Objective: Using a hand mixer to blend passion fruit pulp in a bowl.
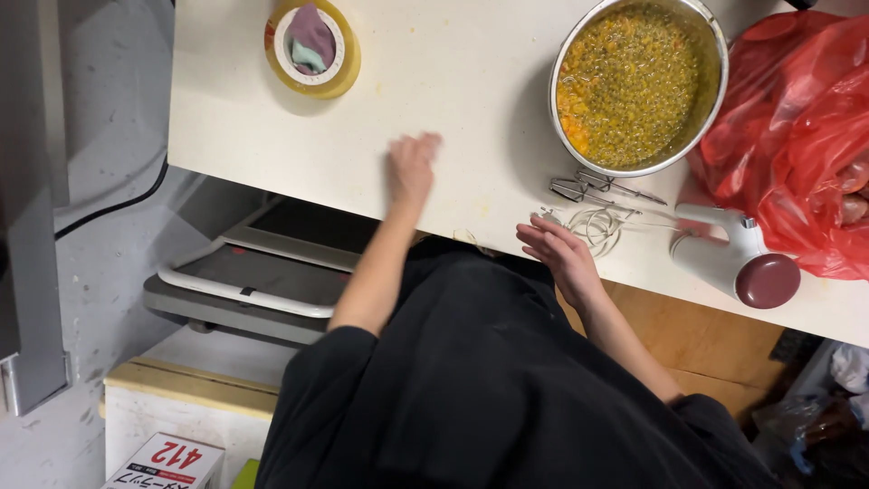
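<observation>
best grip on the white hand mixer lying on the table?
Grip the white hand mixer with the maroon end cap around its white body, coming down from above. It lies on its side on the cream table, long axis roughly along the table edge. Wrap the fingers across that axis; the red plastic bag crowds the far side.

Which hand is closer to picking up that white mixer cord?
Likely the right hand: it rests at the table edge beside the coiled cord. The left hand lies flat farther away on the bare table.
</observation>
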